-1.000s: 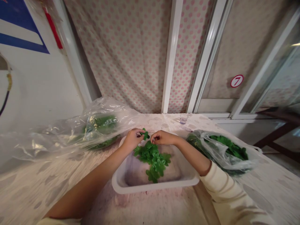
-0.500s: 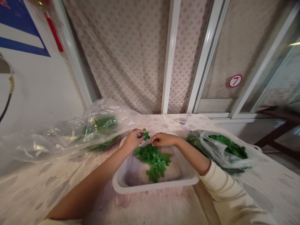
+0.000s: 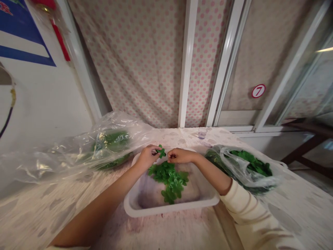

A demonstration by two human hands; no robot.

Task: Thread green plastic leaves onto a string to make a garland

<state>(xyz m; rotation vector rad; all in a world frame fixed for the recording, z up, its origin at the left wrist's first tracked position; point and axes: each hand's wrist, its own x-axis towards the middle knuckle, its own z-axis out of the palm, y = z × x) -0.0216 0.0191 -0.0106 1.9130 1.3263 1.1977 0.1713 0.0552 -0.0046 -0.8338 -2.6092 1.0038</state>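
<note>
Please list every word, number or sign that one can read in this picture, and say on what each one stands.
"7": on a red-ringed round sticker on the window panel at right.
On the blue poster, top left: red marks at its cut-off corner, too blurred to read.
No text on the white tray or the green leaves in it.

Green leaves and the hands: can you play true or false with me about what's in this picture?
1. The left hand pinches a small leaf piece. True.
2. The white tray has nothing in it. False: a pile of green leaves lies in the white tray.
3. Clear bags of greens lie on both sides of the tray, the left bag and the right bag. True.
4. The red circle on the window shows a 3. False: the round sign shows a 7.
</note>
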